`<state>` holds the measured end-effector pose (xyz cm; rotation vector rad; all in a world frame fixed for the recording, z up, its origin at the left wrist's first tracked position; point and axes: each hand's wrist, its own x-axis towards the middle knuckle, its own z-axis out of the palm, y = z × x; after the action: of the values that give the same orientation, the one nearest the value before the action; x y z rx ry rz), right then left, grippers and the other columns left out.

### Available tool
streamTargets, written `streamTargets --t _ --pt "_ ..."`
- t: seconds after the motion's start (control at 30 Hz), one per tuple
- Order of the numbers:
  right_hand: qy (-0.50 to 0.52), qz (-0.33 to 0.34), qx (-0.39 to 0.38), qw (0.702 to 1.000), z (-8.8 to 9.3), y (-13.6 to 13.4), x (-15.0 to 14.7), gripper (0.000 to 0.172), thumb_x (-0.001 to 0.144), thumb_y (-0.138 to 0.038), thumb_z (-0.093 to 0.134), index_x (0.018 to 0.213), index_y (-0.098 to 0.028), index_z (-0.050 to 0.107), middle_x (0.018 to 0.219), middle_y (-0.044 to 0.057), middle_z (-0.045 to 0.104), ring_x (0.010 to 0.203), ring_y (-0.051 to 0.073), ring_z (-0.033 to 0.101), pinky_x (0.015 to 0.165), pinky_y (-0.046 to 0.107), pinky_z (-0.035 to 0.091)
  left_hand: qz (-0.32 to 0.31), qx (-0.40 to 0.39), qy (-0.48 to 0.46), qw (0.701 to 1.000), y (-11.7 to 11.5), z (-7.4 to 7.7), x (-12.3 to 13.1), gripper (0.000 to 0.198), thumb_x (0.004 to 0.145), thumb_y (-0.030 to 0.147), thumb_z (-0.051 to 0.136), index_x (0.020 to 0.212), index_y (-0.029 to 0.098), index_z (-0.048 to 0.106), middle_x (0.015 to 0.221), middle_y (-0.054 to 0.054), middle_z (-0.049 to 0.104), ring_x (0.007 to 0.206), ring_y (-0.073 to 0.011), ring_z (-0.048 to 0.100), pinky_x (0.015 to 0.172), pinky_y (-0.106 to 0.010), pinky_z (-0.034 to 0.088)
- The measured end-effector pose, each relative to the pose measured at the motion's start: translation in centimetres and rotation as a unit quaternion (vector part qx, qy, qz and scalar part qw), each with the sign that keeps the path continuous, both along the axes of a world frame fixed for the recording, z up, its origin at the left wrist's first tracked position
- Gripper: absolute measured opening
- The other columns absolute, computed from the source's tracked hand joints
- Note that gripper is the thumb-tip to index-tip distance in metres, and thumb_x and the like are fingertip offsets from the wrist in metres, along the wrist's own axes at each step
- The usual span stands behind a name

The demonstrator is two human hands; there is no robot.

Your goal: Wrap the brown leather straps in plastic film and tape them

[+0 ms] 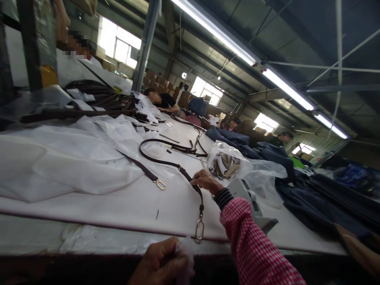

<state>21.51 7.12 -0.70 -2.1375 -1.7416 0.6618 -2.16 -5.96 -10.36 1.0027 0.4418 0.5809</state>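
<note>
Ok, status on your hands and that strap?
Right hand gripping brown leather strap, metal clip hanging off table edge. Left hand holding white wrapping. Clear plastic bag just past right hand.

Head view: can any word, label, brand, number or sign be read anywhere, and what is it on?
No legible text shows anywhere.
The cardboard cartons by the far wall: any markings are too small and blurred to read.
The blue printed item at the right edge: its marks are too blurred to read.
</note>
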Motion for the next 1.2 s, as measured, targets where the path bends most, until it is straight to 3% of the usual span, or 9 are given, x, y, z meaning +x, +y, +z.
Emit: streamTargets --t 0.07,0.13,0.2,0.3,0.47,0.67,0.93,1.2 --pt "0.085 0.03 -0.001 0.996 1.5 -2.6 0.0 0.021 0.089 -0.029 0.069 0.081 -0.01 0.069 0.075 0.002 0.068 0.05 0.006 0.044 0.045 0.019 0.032 -0.001 0.0 -0.009 1.0 -0.2 0.0 0.1 0.041 0.084 0.056 0.072 0.082 0.016 0.063 0.074 -0.002 0.064 0.062 -0.0141 0.056 0.058 -0.024 0.04" --pt "0.161 0.041 0.016 0.986 3.2 -5.4 -0.1 0.026 0.089 -0.037 0.066 0.082 -0.012 0.068 0.075 0.002 0.068 0.047 0.004 0.036 0.043 0.019 0.023 0.013 0.038 -0.011 0.999 -0.4 0.1 0.2 0.036 0.088 0.051 0.069 0.081 0.016 0.063 0.073 -0.002 0.064 0.062 -0.0141 0.056 0.061 -0.026 0.043" --pt "0.248 0.042 0.049 0.967 5.0 -8.2 -0.3 0.03 0.086 -0.044 0.07 0.082 -0.014 0.066 0.076 0.002 0.068 0.048 0.004 0.034 0.042 0.02 0.019 0.038 0.083 0.003 0.996 -0.8 0.3 0.3 0.029 0.091 0.043 0.066 0.079 0.016 0.063 0.075 -0.002 0.064 0.068 -0.0153 0.057 0.067 -0.026 0.045" --pt "0.383 0.041 0.126 0.914 7.8 -11.6 -1.1 0.026 0.079 -0.038 0.08 0.08 -0.016 0.067 0.075 0.002 0.069 0.048 0.004 0.033 0.042 0.02 0.017 0.062 0.166 0.086 0.98 -1.5 0.8 0.5 0.026 0.094 0.035 0.06 0.074 0.018 0.059 0.071 0.001 0.06 0.069 -0.0152 0.052 0.066 -0.026 0.04" --pt "0.402 0.025 0.237 0.884 10.8 -15.3 -3.1 0.021 0.079 -0.034 0.081 0.078 -0.017 0.069 0.075 0.001 0.069 0.047 0.004 0.03 0.042 0.022 0.015 0.081 0.335 0.187 0.92 -2.5 1.0 1.2 0.027 0.095 0.032 0.054 0.072 0.02 0.053 0.071 0.002 0.055 0.068 -0.0157 0.048 0.066 -0.028 0.033" --pt "0.405 0.027 0.27 0.873 10.4 -17.3 -4.5 0.018 0.086 -0.031 0.075 0.076 -0.017 0.069 0.079 0.003 0.071 0.049 0.005 0.038 0.043 0.022 0.022 0.051 0.335 0.192 0.921 -3.2 0.3 2.4 0.029 0.095 0.031 0.054 0.069 0.02 0.045 0.069 0.003 0.049 0.066 -0.0148 0.043 0.063 -0.027 0.03" --pt "0.411 -0.011 0.261 0.874 8.5 -20.2 -4.0 0.015 0.089 -0.031 0.073 0.081 -0.018 0.071 0.078 0.003 0.07 0.048 0.005 0.036 0.041 0.022 0.019 0.036 0.347 0.194 0.917 -3.8 -2.1 3.0 0.031 0.101 0.036 0.049 0.075 0.02 0.05 0.075 0.002 0.056 0.069 -0.0151 0.048 0.067 -0.027 0.034" --pt "0.387 -0.03 0.294 0.873 7.2 -20.0 -3.5 0.017 0.09 -0.032 0.072 0.08 -0.018 0.073 0.074 0.002 0.067 0.047 0.006 0.036 0.042 0.023 0.021 0.024 0.322 0.204 0.924 -3.8 -1.7 3.4 0.03 0.098 0.035 0.051 0.072 0.02 0.048 0.074 0.002 0.054 0.069 -0.0148 0.046 0.065 -0.026 0.033"
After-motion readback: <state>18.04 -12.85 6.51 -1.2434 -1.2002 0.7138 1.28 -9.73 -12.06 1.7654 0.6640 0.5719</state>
